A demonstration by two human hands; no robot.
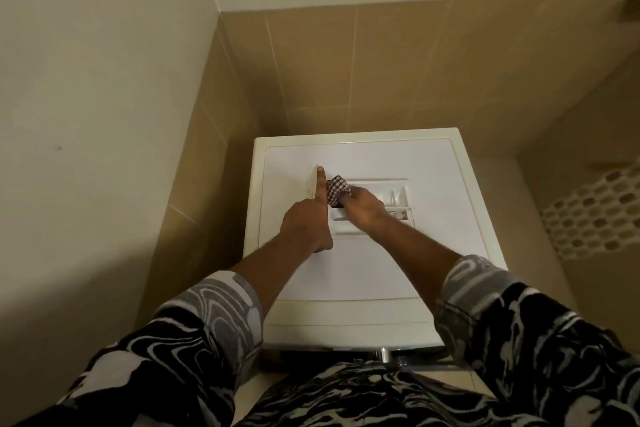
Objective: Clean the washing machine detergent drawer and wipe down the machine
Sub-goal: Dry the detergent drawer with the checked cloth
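Two hands worked at one detergent drawer on top of one white washing machine (363, 270).
The rectangular white detergent drawer recess (391, 189) lay across the lid, its long axis left to right, under and between both hands. The left hand (304, 225) pressed a straight forefinger along one upright white flap (311, 184) pointing away; the right hand (363, 208) clutched one bunched checked cloth (337, 189) at the recess's left end.
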